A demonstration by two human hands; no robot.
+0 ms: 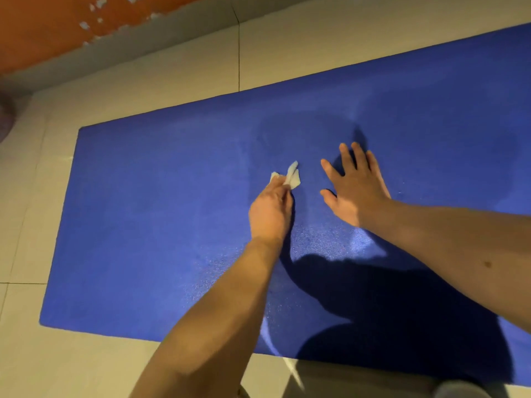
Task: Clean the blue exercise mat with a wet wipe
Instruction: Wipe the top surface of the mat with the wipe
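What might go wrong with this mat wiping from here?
The small crumpled white wet wipe, pinched in the left hand, covers little at once, so parts of the wide blue exercise mat may get missed. The right hand, resting flat on the mat, may leave marks on it.

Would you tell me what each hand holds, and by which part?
Left hand pinches the wet wipe by its near end; right hand, fingers spread, holds nothing.
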